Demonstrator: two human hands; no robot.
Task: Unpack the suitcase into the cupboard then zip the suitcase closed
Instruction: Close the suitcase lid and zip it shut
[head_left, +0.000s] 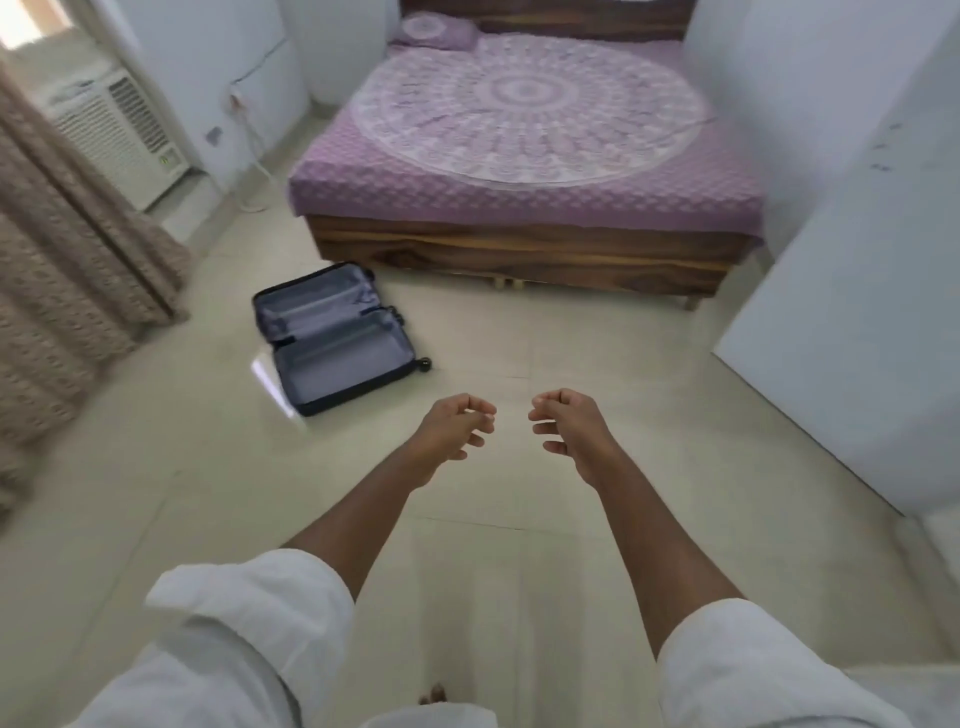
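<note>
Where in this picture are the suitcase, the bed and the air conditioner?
suitcase (343, 364): head view, grey lining of its near open half.
bed (524, 109): head view, middle of the purple patterned cover.
air conditioner (117, 135): head view, its white front grille.

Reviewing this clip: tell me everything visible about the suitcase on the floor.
The suitcase is a dark, navy-looking wheeled case lying fully open on the pale tiled floor, left of the bed's foot. Both halves show grey fabric lining and look empty. Small black wheels show along its right side. Neither hand touches it; the left hand hangs nearest, apart from it.
</note>
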